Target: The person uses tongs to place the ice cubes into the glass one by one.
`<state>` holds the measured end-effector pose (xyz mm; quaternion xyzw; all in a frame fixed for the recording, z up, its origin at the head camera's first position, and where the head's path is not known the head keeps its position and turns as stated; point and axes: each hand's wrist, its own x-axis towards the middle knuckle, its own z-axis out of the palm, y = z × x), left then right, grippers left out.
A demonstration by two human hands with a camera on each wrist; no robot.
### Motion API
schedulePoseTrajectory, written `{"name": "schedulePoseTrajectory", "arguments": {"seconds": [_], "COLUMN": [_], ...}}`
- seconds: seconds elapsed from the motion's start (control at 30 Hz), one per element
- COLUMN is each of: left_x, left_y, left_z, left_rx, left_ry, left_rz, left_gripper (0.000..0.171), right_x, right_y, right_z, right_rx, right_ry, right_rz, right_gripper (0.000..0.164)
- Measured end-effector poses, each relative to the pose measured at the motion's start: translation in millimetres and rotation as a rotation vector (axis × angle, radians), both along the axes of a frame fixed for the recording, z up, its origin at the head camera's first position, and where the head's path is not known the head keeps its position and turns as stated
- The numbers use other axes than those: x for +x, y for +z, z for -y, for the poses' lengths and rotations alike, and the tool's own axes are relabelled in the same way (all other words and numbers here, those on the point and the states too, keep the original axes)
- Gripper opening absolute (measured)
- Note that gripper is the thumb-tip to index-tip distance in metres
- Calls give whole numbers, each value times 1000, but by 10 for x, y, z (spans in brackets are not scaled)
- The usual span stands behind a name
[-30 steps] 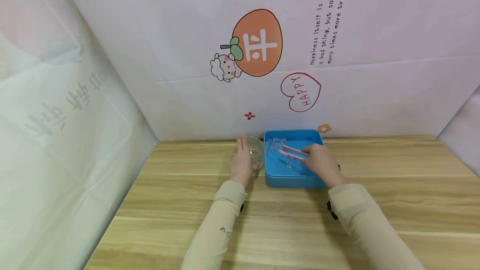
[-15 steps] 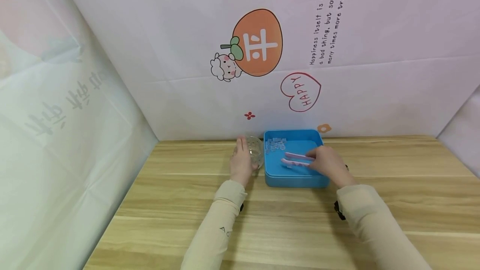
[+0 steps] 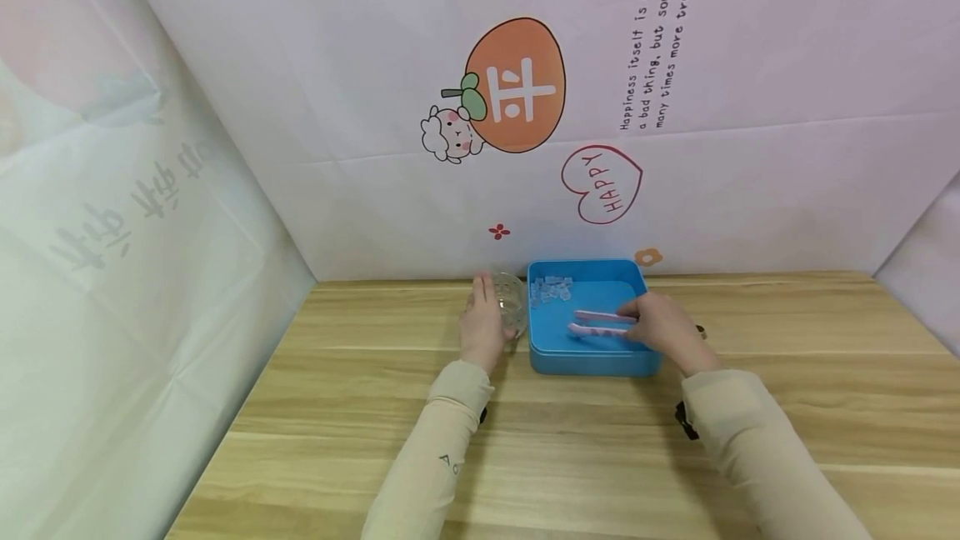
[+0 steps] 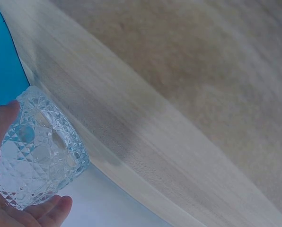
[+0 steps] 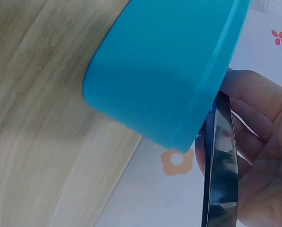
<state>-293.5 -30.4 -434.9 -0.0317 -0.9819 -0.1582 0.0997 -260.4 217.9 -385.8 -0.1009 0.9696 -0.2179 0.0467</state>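
Observation:
My left hand (image 3: pixel 483 327) holds a clear cut-glass bowl (image 3: pixel 510 304) on the table, left of the blue box (image 3: pixel 592 363). In the left wrist view, the thumb and fingers lie on opposite sides of the bowl (image 4: pixel 41 146). My right hand (image 3: pixel 664 332) grips a pair of tongs with pink arms (image 3: pixel 600 330) that reach over the box floor, their tips apart. The right wrist view shows the shiny metal end of the tongs (image 5: pixel 221 165) against the hand. Small clear cubes (image 3: pixel 552 287) lie in the box's far left corner. Whether a cube sits under the tongs cannot be seen.
A wooden table (image 3: pixel 570 457) carries the box and bowl. A white printed sheet (image 3: pixel 375 215) hangs close behind them, and another white sheet (image 3: pixel 150 315) borders the table at left.
My right hand has drawn the tongs away from the pile of cubes, rightward and nearer. A lone cube seen earlier on the box floor is now out of sight. My left hand stays put.

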Motion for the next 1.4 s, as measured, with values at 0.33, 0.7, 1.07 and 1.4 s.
{"name": "schedulePoseTrajectory", "arguments": {"seconds": [0.33,0.7,1.07,1.4], "left_x": [10,14,12,8], "left_y": [13,18,19,16], "left_z": [-2,-2,-2,-4], "left_rx": [-26,-17,-34,-32], "left_ry": [2,5,5,5], "left_rz": [2,10,14,20], "left_gripper": [106,106,106,105], "right_x": [4,-3,-15,-19], "right_y": [-35,-59,-81,-72], "right_z": [-10,-26,-22,16], "right_rx": [16,-1,-28,-57], "right_ry": [-21,-26,-41,-37], "right_rz": [23,-4,-14,-99], "right_gripper": [29,25,26,27]}}
